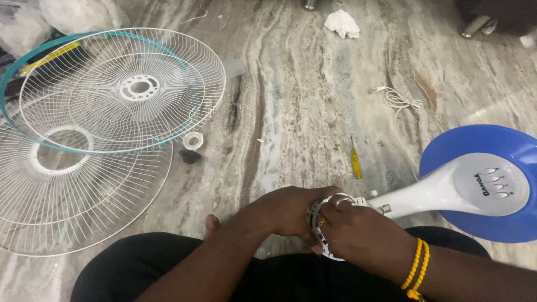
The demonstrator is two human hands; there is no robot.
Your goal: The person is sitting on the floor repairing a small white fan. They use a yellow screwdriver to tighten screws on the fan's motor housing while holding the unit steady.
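Both hands meet low in the middle of the view, over my lap. My left hand (288, 210) and my right hand (358, 232) are closed around a white ring-shaped plastic fan part (323, 249) at the end of a white fan neck (425, 196). The neck runs right to a round blue fan base (481, 145) with a white button panel (492, 183). A yellow bead bracelet (417, 271) sits on my right wrist.
Two white wire fan guards lie on the marble floor at left, the upper one (120, 89) with a teal rim, the lower one (67, 190) under it. A white nut (193, 140), a dark cap (190, 157), a yellow screwdriver (356, 159), a white cable (400, 103) and crumpled paper (342, 23) lie about.
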